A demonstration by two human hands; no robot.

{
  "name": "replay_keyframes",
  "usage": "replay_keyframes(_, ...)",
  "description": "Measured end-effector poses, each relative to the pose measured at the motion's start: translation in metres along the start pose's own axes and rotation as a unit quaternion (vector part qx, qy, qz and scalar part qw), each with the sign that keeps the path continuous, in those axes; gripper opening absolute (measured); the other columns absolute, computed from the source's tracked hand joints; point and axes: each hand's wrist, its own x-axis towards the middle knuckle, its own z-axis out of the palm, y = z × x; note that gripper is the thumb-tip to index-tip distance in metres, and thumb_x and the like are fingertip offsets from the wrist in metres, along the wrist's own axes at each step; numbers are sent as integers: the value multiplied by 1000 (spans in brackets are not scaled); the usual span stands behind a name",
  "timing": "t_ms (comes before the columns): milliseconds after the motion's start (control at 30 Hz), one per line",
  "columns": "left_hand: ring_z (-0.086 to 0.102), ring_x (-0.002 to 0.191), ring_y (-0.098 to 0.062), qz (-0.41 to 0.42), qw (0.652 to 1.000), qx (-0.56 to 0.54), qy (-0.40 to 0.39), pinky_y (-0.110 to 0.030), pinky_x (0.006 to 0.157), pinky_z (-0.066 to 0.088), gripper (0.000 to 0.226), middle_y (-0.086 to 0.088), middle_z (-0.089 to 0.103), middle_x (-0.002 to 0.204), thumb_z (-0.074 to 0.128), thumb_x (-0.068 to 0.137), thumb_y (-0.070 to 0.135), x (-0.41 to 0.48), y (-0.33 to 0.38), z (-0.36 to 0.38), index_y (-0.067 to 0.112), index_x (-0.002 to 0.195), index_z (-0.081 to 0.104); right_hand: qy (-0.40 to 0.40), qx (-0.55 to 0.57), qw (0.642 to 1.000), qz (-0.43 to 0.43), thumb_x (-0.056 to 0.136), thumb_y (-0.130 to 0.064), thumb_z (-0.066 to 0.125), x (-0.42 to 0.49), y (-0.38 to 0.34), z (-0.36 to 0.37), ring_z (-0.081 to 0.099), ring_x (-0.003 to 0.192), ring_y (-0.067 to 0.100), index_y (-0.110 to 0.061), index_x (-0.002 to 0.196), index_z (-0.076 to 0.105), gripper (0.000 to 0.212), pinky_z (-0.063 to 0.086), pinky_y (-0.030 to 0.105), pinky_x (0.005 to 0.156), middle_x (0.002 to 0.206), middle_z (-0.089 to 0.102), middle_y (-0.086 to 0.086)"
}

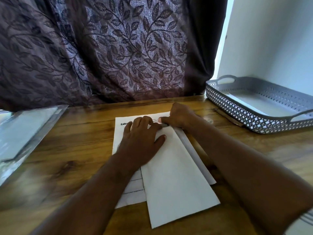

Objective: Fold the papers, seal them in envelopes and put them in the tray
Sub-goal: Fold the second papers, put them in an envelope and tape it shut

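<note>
- Head view: we look down at a paper (177, 175) lying mid-table (76, 150), one long panel folded over its printed face.
- Our left hand (142, 134) lies flat on the paper, fingers straight and pressing.
- Our right hand (180, 117) is curled at the far end of the fold and seems to pinch the paper there under the thumb.
- The tray (237, 109) sits well apart, at the far right.
- Risk, as we judge it: the folded panel lies askew to the sheet, so creasing now could fix a crooked fold that fits an envelope badly. The left hand sliding could shift the sheet.
- Hard to make out: the right fingertips are hidden. Most of the print is covered or blurred. A clear packet (25, 131) at the left is smeared and may hold envelopes. We cannot tell whether the pale tray floor holds anything.
</note>
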Motion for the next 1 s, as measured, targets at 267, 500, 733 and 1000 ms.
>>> replay_keyframes(267, 27, 143, -24, -13, 1000, -9, -27, -49, 116, 26, 52, 0, 37, 151, 32, 99, 61, 2, -3, 6, 45, 148, 36, -68, 125, 990, 7, 87, -37, 77, -14, 5, -16, 54, 57, 17, -2, 102, 66, 40, 42, 28, 55, 82, 70, 14)
replay_keyframes(500, 25, 146, -24, -11, 999, 4, -39, -52, 118, 22, 54, 0, 34, 156, 29, 98, 64, 1, -1, 2, 46, 148, 37, -68, 174, 982, 36, 88, -24, 78, -8, 7, -11, 59, 49, 17, -6, 97, 62, 25, 54, 33, 64, 68, 70, 10)
replay_keyframes(733, 27, 144, -23, -7, 1000, 9, -11, -51, 118, 22, 52, 0, 38, 152, 36, 97, 63, 0, 0, 0, 44, 145, 45, -107, 221, 969, 38, 81, -8, 82, -10, 15, -15, 61, 60, 17, -15, 109, 59, 37, 53, 33, 66, 96, 75, 17)
replay_keyframes(1000, 36, 138, -18, 15, 1000, 4, 17, -45, 115, 29, 41, 4, 49, 141, 44, 95, 62, 3, 1, -2, 35, 123, 58, -91, 240, 966, 45, 87, -1, 70, -18, 18, -15, 59, 60, 18, -8, 104, 64, 19, 51, 33, 66, 82, 70, 15)
